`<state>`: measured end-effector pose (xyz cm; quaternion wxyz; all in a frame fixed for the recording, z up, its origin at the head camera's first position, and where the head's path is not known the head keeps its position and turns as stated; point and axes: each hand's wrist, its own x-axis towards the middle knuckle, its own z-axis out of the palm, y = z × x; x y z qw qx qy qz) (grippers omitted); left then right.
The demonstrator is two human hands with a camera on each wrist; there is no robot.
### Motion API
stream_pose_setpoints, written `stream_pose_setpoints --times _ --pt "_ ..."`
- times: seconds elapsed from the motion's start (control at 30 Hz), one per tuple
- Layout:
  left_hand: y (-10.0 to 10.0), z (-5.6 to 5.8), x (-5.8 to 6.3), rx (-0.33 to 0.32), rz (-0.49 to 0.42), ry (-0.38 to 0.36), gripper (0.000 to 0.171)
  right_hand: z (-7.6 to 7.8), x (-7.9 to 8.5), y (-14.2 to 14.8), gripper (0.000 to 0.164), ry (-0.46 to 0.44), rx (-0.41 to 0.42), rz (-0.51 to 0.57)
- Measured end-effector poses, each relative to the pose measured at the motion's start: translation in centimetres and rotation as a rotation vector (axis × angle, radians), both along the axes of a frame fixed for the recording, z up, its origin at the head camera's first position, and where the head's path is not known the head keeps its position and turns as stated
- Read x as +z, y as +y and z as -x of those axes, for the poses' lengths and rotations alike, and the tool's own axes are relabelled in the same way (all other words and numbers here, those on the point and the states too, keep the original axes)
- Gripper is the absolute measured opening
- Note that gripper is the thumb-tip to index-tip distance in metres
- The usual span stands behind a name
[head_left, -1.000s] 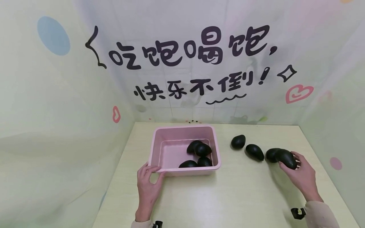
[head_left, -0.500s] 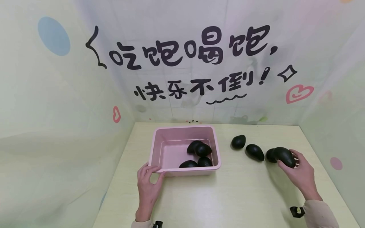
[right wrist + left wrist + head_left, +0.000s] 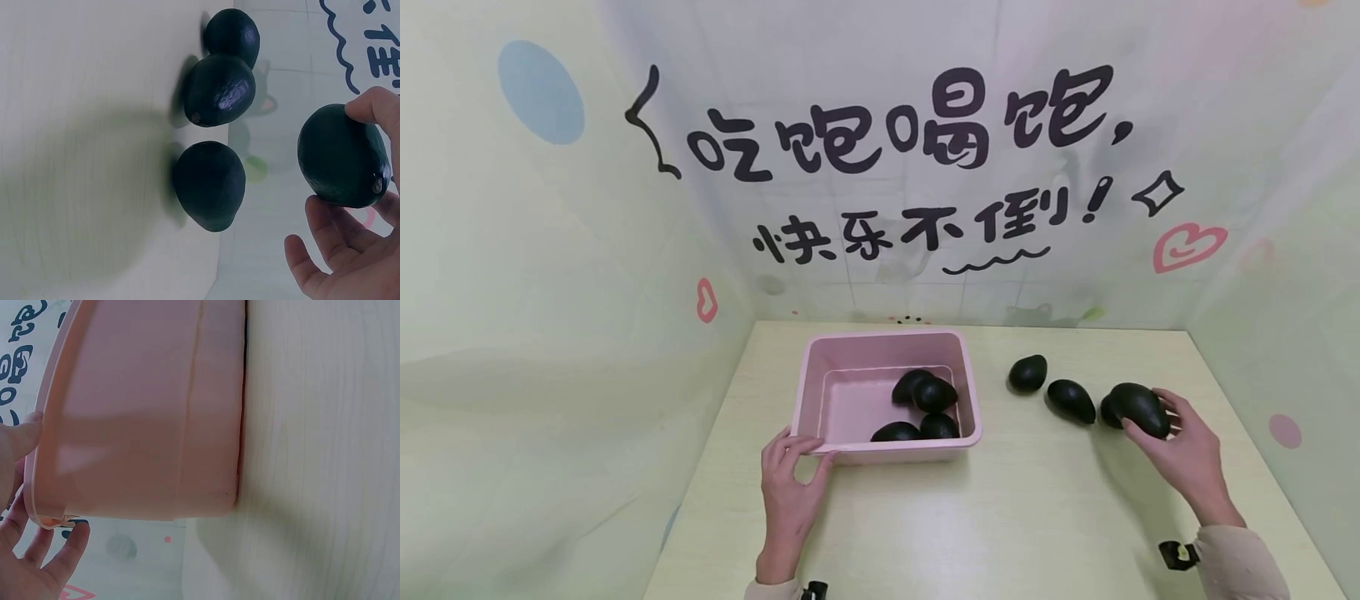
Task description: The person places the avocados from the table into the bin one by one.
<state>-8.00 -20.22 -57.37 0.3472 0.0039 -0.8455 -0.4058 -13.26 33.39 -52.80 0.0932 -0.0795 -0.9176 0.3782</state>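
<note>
In the head view, my left hand (image 3: 790, 487) grips the near left corner of a pink plastic bin (image 3: 891, 457). The left wrist view shows the thumb on the outside of the rim (image 3: 47, 406) and the fingers curled around the corner. Several dark avocados (image 3: 934, 394) lie inside, towards the bin's right end. My right hand (image 3: 1191, 454) holds another avocado (image 3: 1138, 408) between thumb and fingers. The right wrist view has this held avocado (image 3: 340, 156) raised off the table, its stem end facing the fingers.
Three avocados lie on the table right of the bin: one at the back (image 3: 1027, 374), one in the middle (image 3: 1071, 402) and one partly hidden behind the held fruit (image 3: 1109, 412). A printed cloth wall (image 3: 880, 292) closes off the back of the pale wooden table (image 3: 970, 533).
My right hand has moved slightly left and up with the avocado, which now covers more of the avocado behind it. The left hand and the bin have stayed in place.
</note>
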Motion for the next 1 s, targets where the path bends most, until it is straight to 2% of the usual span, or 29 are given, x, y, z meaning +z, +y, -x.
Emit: stream_pose_setpoints --times 0.27,1.0 --pt "0.0 0.0 0.0 0.000 0.001 0.008 0.028 0.1 0.5 -0.6 0.071 0.039 0.009 -0.018" --pt "0.0 0.0 0.0 0.000 -0.008 0.009 0.028 -0.1 2.3 -1.7 0.071 0.076 0.054 -0.015"
